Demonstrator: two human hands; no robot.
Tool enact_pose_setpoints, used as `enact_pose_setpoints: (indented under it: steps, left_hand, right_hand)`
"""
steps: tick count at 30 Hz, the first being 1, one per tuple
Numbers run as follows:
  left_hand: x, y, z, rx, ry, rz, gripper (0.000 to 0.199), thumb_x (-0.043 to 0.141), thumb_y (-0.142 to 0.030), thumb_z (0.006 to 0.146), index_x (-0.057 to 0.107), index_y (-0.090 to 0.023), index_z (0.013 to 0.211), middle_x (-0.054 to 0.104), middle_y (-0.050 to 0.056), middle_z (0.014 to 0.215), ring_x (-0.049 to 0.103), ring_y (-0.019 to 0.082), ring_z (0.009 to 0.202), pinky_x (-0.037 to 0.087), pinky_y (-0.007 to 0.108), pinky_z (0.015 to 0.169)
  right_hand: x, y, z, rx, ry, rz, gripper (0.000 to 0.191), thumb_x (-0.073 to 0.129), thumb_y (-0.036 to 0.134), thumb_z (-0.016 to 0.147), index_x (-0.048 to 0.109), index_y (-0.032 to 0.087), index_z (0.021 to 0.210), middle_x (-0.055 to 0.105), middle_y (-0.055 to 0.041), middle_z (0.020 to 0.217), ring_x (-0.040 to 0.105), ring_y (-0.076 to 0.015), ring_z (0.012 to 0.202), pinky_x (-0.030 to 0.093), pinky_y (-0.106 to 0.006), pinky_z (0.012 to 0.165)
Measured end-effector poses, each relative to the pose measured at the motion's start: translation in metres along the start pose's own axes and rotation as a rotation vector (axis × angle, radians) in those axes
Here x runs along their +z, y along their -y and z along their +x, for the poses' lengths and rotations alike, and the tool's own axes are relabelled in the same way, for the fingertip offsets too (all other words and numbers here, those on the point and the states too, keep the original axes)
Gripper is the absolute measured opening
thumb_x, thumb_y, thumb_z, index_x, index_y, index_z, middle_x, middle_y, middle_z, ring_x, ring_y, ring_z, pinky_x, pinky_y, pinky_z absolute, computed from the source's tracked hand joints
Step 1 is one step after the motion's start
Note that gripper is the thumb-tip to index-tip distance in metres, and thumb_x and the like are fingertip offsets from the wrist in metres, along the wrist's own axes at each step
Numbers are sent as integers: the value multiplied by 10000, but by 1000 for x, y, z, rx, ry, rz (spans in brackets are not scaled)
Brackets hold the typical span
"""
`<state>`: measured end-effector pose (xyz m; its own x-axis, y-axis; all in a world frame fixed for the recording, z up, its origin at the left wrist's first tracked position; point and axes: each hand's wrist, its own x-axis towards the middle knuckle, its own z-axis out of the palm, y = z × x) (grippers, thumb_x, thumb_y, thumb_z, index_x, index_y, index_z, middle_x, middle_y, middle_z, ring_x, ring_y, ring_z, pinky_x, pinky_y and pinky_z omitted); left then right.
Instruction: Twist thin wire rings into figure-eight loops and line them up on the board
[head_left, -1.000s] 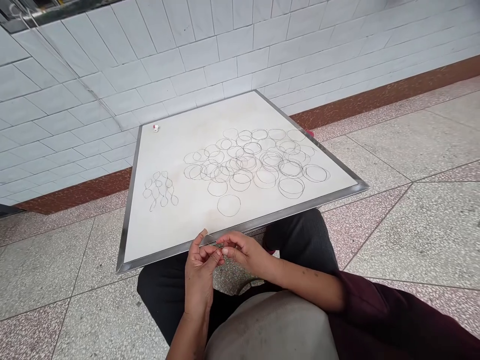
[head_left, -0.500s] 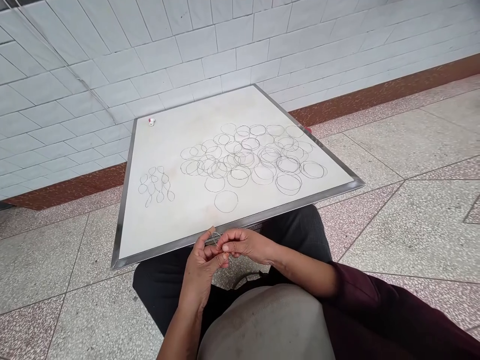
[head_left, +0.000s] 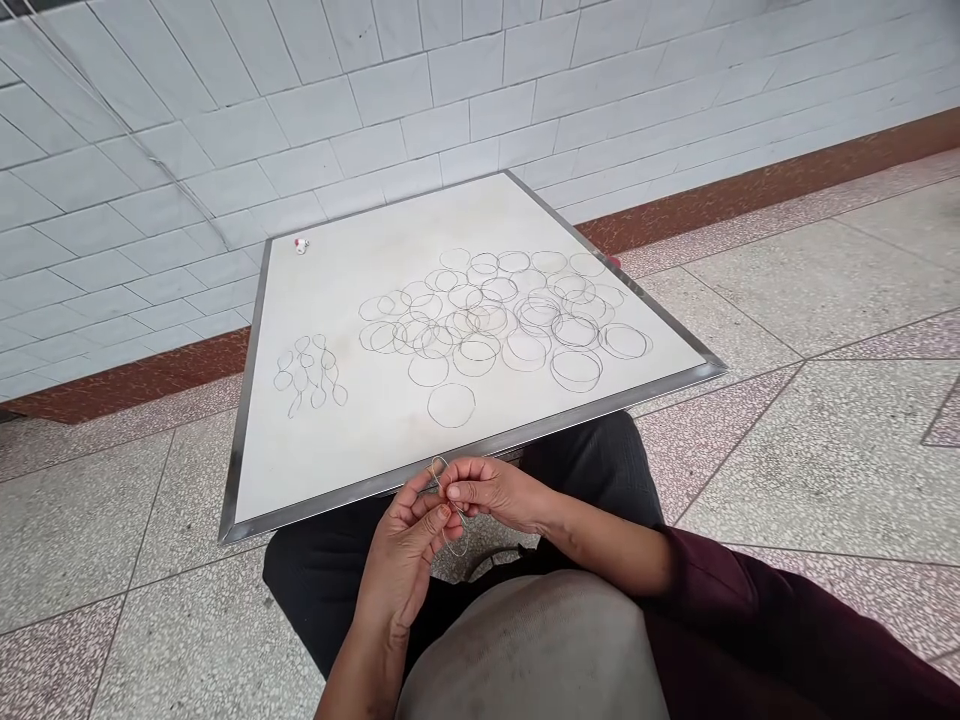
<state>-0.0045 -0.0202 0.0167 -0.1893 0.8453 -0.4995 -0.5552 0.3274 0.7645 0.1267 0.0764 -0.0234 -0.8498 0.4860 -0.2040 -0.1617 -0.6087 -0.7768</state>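
Just in front of the table's near edge, my left hand and my right hand meet fingertip to fingertip. Between them they pinch a thin wire loop, its middle covered by my fingers. One narrow bend of it sticks up above the fingers and another hangs below them. On the white table lie many round wire rings, overlapping in a wide spread. To their left sits a small group of twisted wire loops, each narrowed at the middle.
A small white and red object stands at the table's far left corner. The metal table rim runs above my knees. Behind the table rises a white tiled wall; speckled floor lies on both sides.
The wire loop has turned in my fingers; its upper bend now shows as a narrow closed eye and more of the lower bend shows. Both hands stay in about the same place.
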Motion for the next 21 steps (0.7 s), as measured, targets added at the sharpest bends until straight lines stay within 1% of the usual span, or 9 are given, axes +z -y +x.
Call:
enact_pose_setpoints:
  steps: [5, 11, 15, 21]
  left_hand:
    - [0, 2, 0, -2, -9, -15, 540, 863, -209, 653, 695, -211, 1166, 673, -4, 741, 604, 84, 621, 509, 213, 633]
    - [0, 4, 0, -6, -21, -17, 544, 869, -201, 638, 693, -213, 1153, 681, 4, 781, 611, 87, 621, 514, 209, 605]
    - [0, 4, 0, -10, -21, -2, 555, 868, -201, 641, 685, -207, 1166, 677, 4, 783, 610, 86, 616, 517, 206, 594]
    - [-2, 4, -1, -39, -1, 9, 570, 848, -181, 675, 657, -214, 1211, 651, -15, 775, 603, 69, 603, 530, 197, 605]
  right_hand:
    - [1, 1, -1, 0, 28, -8, 354, 801, 439, 731, 625, 139, 798, 557, 34, 661, 468, -74, 588, 309, -215, 564]
    - [-1, -2, 0, -11, 67, -11, 330, 784, 421, 755, 620, 140, 807, 566, 29, 691, 479, -76, 600, 318, -222, 573]
    - [1, -4, 0, -14, 66, -7, 319, 780, 412, 763, 609, 146, 804, 557, 43, 669, 481, -70, 577, 308, -221, 565]
    - [2, -2, -1, 14, 84, -18, 351, 786, 432, 751, 610, 141, 836, 604, 25, 693, 539, -85, 596, 328, -229, 580]
